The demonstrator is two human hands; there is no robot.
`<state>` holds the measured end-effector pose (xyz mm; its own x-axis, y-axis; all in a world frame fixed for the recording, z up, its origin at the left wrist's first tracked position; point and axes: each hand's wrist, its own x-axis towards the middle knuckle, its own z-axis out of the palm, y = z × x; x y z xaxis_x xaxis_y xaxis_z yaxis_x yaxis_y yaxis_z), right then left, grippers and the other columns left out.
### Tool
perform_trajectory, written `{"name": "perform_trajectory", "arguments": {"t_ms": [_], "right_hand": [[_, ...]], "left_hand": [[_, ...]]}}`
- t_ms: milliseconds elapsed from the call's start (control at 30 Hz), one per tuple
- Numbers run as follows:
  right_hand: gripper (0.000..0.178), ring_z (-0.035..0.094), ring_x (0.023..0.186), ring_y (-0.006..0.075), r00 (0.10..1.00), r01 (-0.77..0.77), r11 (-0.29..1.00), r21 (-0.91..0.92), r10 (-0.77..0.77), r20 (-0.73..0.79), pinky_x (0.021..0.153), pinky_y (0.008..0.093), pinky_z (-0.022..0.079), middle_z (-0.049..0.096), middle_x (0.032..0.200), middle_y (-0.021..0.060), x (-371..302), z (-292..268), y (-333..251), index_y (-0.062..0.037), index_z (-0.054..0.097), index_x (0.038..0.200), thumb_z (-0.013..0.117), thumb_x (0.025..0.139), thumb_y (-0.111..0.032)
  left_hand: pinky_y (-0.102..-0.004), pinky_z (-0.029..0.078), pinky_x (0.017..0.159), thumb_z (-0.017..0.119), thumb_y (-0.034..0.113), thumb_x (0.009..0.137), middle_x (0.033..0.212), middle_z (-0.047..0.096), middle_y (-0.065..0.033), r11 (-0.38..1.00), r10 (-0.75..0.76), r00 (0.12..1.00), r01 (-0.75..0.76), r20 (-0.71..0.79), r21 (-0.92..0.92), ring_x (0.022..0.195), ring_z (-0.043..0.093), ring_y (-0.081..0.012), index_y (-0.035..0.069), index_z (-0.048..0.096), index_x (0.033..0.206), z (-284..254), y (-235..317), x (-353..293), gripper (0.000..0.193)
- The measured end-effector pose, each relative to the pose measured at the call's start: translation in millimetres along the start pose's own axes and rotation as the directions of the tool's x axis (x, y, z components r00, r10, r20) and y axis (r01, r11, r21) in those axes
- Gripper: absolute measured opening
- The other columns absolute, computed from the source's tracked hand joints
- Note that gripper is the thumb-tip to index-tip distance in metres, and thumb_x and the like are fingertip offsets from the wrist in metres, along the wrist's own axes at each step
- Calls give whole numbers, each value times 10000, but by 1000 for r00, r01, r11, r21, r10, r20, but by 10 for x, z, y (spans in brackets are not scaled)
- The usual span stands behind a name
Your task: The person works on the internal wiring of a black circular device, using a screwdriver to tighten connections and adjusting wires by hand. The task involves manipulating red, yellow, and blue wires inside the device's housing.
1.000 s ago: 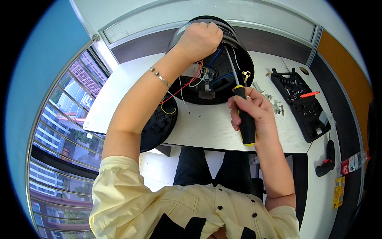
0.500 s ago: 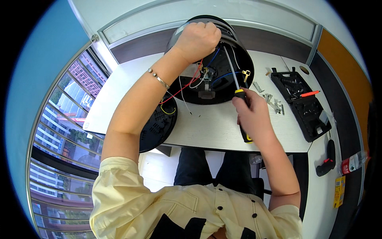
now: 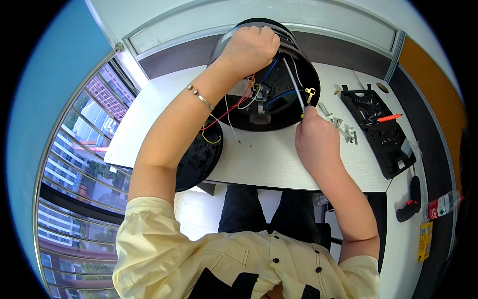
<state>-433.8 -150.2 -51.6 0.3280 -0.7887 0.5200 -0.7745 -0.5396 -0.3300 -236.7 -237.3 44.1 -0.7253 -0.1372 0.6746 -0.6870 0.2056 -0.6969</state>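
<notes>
Here, the right hand (image 3: 314, 142) is closed around the handle of a screwdriver (image 3: 295, 85); the handle is buried in the fist, only a bit of yellow collar showing at the top of the grip. The pale shaft rises up and slightly left out of the hand, its long axis running away from the person into the open black round housing (image 3: 294, 74). The tip ends near the upper inside, close to the left hand; I cannot tell exactly what it touches.

The left hand (image 3: 250, 46) is clenched over the far rim of the housing, knuckles up, forearm stretched long across the counter (image 3: 269, 159). A thin bracelet (image 3: 200, 97) sits on that wrist. It is the farther-reaching hand; the right one stays at the near edge of the housing, so the working point lies ahead of and a little left of the right hand.

Inside the housing: red, blue and white wires (image 3: 249, 92) cross around a small central part (image 3: 261, 94), and a small brass-coloured piece (image 3: 310, 93) lies beside the shaft.

Outward: a round black cover (image 3: 199, 154) lies on the counter under the left forearm, joined by trailing wires. To the right, loose metal bits (image 3: 343, 127), then a black tool case (image 3: 383, 132) with an orange-handled tool in it. A black power tool (image 3: 411, 199) lies well apart, off the counter's right end.
</notes>
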Motion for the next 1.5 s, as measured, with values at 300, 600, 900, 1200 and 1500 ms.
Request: {"name": "perform_trajectory", "arguments": {"t_ms": [300,600,900,1200,1500], "right_hand": [[244,489,441,121,846,-531,222,817,180,501,413,237,406,515,599,49,84,-357,-43,33,597,890,509,868,-193],[173,561,458,143,929,-369,181,912,103,355,443,256,445,588,598,67,113,-326,-72,6,586,758,709,788,-111],[139,599,529,202,921,184,848,-498,-325,-214,429,281,487,542,662,99,35,-1,-16,15,561,723,625,605,-19],[228,556,545,149,986,-159,927,341,129,110,472,266,415,549,678,45,29,-224,91,4,598,838,628,836,-222],[318,482,571,140,760,-598,-308,740,76,646,527,241,382,499,755,65,-1088,-165,-133,5,530,952,395,896,-277]], "left_hand": [[-298,446,509,606,100,590,639,445,-32,1000,-6,1000,6,-1,11,559,519,-183,104,476,637,-9,19,-17,138],[-299,448,512,615,101,593,637,447,-34,1000,-2,1000,2,9,-1,562,524,-188,100,478,637,-8,33,20,144],[-301,446,507,615,84,606,634,446,-33,1000,-16,1000,16,20,9,559,525,-186,99,478,634,-22,6,4,141],[-296,446,505,617,80,611,631,447,-33,1000,-20,1000,20,15,2,564,524,-182,102,477,634,-24,22,12,144],[-299,436,502,624,88,628,632,451,-28,1000,-22,999,22,25,16,564,528,-178,103,476,633,-28,3,-22,149]]}}
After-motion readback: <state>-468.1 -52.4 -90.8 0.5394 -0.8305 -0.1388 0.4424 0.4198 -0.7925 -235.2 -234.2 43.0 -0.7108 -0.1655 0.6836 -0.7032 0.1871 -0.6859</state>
